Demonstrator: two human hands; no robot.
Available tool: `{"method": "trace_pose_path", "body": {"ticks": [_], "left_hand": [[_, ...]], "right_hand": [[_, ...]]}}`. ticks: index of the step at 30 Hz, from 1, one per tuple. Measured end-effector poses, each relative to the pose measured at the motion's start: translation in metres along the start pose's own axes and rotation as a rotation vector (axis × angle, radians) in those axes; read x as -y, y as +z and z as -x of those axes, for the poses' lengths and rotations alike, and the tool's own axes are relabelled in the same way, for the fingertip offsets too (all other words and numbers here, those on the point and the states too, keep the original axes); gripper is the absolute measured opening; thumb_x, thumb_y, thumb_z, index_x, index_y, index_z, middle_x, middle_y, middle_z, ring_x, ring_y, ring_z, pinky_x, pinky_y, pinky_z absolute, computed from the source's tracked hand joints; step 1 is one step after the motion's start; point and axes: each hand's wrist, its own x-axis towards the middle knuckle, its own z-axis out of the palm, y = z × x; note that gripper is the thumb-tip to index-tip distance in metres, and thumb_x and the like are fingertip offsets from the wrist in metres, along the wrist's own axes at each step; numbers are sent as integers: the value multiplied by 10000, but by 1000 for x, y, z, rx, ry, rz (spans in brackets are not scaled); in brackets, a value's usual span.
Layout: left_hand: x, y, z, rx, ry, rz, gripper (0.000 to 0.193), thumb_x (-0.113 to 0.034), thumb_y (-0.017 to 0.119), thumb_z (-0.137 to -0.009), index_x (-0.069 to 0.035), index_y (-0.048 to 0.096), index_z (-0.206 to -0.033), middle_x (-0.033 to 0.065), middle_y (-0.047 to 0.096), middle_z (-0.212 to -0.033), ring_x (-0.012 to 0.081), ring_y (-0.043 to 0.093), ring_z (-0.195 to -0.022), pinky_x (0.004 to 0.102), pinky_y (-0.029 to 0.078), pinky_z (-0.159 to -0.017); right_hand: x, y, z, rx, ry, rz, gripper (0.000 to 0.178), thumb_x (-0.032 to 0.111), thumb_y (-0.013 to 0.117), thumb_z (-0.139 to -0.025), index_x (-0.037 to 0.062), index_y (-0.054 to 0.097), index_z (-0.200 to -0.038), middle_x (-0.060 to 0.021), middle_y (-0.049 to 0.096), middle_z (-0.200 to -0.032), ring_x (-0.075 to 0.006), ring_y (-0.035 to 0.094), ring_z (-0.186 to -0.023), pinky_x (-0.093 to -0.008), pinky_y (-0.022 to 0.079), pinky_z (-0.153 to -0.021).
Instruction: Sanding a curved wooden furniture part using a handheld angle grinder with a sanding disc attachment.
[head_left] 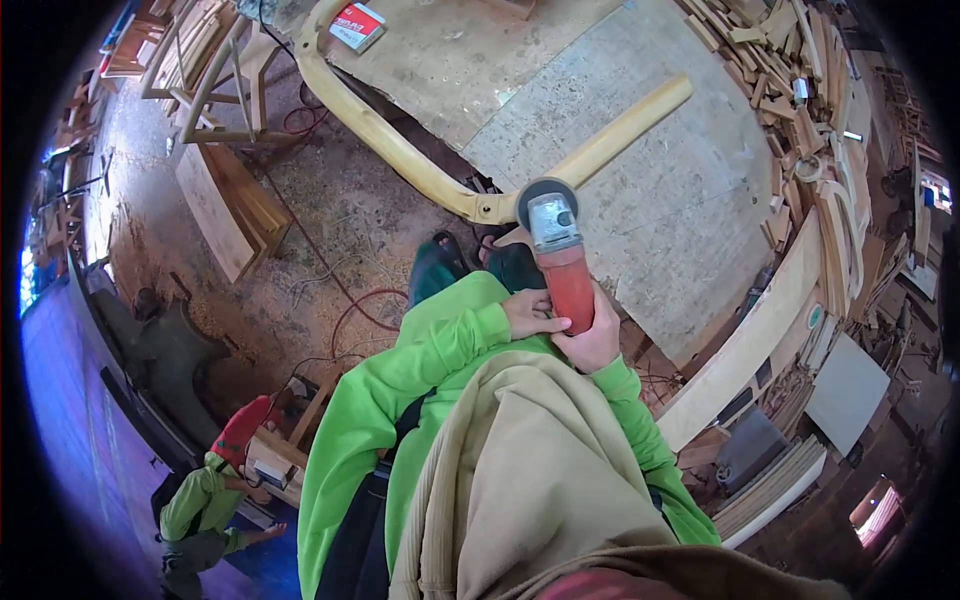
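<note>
A red angle grinder [566,285] with a silver head is in front of my body. My right hand [592,335] wraps around its body from the right. My left hand [525,312] is closed against the grinder's left side, its thumb lying on the body. The round dark disc [534,188] covers part of a curved, pale wooden frame [390,150] at its corner joint. From there a straight wooden arm [630,130] runs toward the far right over the worktable. Whether the disc touches the wood, I cannot tell.
The worn worktable [640,230] carries a red and white box [357,27]. Wood offcuts [790,90] pile up at its right. A red hose [350,310] crosses the dusty floor, near leaning curved boards [230,210]. Another person [200,500] works at the lower left.
</note>
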Motion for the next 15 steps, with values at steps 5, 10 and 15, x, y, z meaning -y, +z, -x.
{"method": "trace_pose_path", "body": {"ticks": [5,10,15], "left_hand": [[3,-1,-3,35,-34,26,480,-175,713,-842,-35,526,-1261,90,623,-1168,151,578,-1072,307,444,-969],[3,1,-1,-59,-41,72,504,-172,741,-813,-32,532,-1250,96,630,-1161,171,586,-1073,336,438,-988],[9,5,-7,-90,27,32,532,-183,761,-793,-12,534,-1242,104,632,-1165,180,592,-1074,354,441,-986]], "right_hand": [[-22,-1,3,83,-4,59,768,156,747,-614,-56,401,-1266,-235,549,-1032,-404,583,-932,-454,494,-803],[-35,12,6,90,-33,99,770,162,739,-621,-75,393,-1267,-252,544,-1029,-418,583,-919,-464,497,-792],[-37,16,12,16,-30,117,714,144,717,-642,-55,410,-1256,-252,552,-1027,-430,590,-909,-466,501,-802]]}}
